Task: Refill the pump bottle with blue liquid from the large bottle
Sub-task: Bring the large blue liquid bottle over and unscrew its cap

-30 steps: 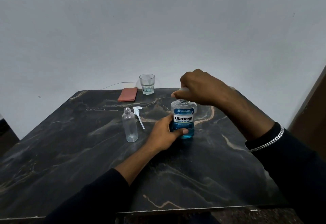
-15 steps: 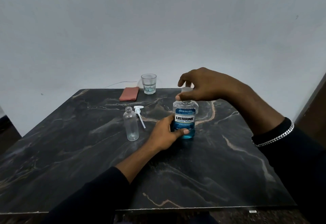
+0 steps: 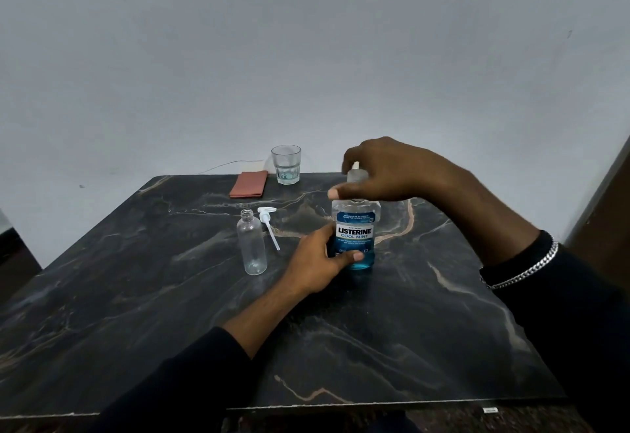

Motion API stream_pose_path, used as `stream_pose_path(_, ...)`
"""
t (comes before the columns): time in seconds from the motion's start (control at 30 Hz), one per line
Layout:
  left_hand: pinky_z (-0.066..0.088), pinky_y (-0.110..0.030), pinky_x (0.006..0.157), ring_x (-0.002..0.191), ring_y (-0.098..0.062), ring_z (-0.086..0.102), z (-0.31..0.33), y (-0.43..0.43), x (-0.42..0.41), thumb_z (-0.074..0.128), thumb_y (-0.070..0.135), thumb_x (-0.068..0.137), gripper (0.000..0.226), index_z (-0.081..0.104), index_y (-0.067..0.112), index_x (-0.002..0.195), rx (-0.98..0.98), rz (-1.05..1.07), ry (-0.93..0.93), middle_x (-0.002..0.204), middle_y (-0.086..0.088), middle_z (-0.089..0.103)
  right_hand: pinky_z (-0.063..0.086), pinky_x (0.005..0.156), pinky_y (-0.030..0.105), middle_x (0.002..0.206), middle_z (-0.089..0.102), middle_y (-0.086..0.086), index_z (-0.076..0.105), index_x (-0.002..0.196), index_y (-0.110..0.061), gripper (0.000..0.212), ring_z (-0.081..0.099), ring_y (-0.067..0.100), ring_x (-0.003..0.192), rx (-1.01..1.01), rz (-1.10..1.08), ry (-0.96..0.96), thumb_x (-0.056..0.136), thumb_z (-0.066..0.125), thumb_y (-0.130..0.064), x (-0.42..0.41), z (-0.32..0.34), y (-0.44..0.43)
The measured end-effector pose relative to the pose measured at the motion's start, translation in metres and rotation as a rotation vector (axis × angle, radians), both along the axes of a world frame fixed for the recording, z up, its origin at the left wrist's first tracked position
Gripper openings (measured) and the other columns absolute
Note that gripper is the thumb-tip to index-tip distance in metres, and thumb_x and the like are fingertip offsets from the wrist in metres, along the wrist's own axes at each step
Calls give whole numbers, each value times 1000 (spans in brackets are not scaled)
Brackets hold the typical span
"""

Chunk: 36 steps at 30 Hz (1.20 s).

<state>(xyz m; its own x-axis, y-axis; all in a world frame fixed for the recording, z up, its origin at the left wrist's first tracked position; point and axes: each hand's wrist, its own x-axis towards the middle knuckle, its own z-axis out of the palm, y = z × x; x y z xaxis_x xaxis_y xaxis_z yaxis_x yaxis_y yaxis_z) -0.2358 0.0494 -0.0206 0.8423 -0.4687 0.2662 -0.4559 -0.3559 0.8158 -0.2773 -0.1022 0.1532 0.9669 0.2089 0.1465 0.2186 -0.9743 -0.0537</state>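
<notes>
The large bottle, clear with blue liquid low in it and a blue label, stands upright mid-table. My left hand wraps around its lower body. My right hand is above its neck, fingers pinched on the clear cap, which looks lifted just off the mouth. To the left stands the small clear pump bottle, empty and with no top. Its white pump head with the dip tube lies on the table just behind and to the right of it.
A drinking glass with a little water stands at the table's far edge. A folded reddish cloth lies left of it. The dark marble table ends near me at the bottom; a wall rises behind.
My right hand has risen from gripping the cap on the neck to holding it slightly above the mouth. My left hand stays on the large bottle.
</notes>
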Motion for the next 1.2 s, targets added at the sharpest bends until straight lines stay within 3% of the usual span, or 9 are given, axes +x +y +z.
stream_pose_path(0.1, 54, -40, 107, 118, -9, 68, 0, 0, 0, 83, 31, 86, 55, 62, 17, 136, -6, 2, -2, 129, 4, 73, 45, 62, 33, 88, 67, 0, 66, 88, -15, 40, 63, 21, 85, -14, -3, -55, 89, 65, -55, 2, -4, 2)
stream_pose_path(0.17, 54, -38, 107, 117, -8, 68, 0, 0, 0, 84, 31, 86, 56, 62, 17, 135, -7, 4, -1, 129, 4, 73, 48, 70, 32, 100, 70, -6, 70, 99, -22, 16, 63, 17, 96, -5, 53, 21, 90, 69, -35, 0, 2, 0)
stream_pose_path(0.27, 54, -36, 106, 116, -8, 69, 0, 0, -1, 84, 30, 85, 55, 63, 16, 135, -16, 3, -8, 127, 4, 73, 48, 84, 32, 127, 59, -14, 64, 122, -35, 41, 56, 12, 113, -47, 100, 166, 85, 71, -19, -5, 11, 3)
stream_pose_path(0.43, 54, -31, 104, 114, -7, 69, 2, 1, -3, 83, 29, 86, 52, 64, 17, 133, -14, 5, -30, 126, 4, 74, 42, 65, 31, 106, 65, 0, 65, 101, -21, 47, 59, 14, 89, -7, -36, -53, 85, 63, -66, -1, -2, 6)
stream_pose_path(0.5, 54, -31, 104, 114, -8, 69, 2, 1, -3, 83, 28, 86, 53, 64, 16, 134, -12, 5, -32, 126, 4, 74, 41, 59, 31, 95, 66, 4, 61, 84, -19, 39, 60, 17, 79, -25, -54, -94, 89, 63, -58, -1, -5, 8)
stream_pose_path(0.67, 54, -35, 105, 116, -9, 68, 3, 1, -4, 83, 31, 86, 56, 62, 15, 136, -4, 9, -29, 129, 3, 73, 42, 87, 28, 136, 55, -11, 56, 137, -31, 51, 54, 9, 117, -15, 98, 170, 89, 67, -23, -7, 13, 1)
stream_pose_path(0.87, 55, -37, 104, 114, -8, 69, 2, 3, -3, 84, 30, 86, 54, 64, 16, 134, -14, 14, -14, 126, 4, 74, 43, 63, 32, 102, 70, 2, 68, 99, -17, 40, 60, 15, 83, -14, -7, -64, 88, 65, -55, 0, -4, 2)
stream_pose_path(1.07, 54, -38, 106, 116, -9, 69, 3, 6, -3, 84, 29, 85, 57, 62, 17, 136, -13, 12, 7, 128, 4, 73, 43, 76, 30, 120, 54, -10, 56, 135, -36, 51, 52, 6, 90, 38, 88, 93, 87, 69, -44, 1, 4, -1)
stream_pose_path(1.2, 54, -38, 106, 117, -8, 68, 3, 6, -4, 84, 29, 86, 57, 62, 17, 136, -14, 7, 6, 129, 5, 72, 43, 65, 30, 97, 65, -10, 68, 113, -22, 46, 56, 8, 81, 18, 44, -69, 85, 67, -59, 6, -6, -1)
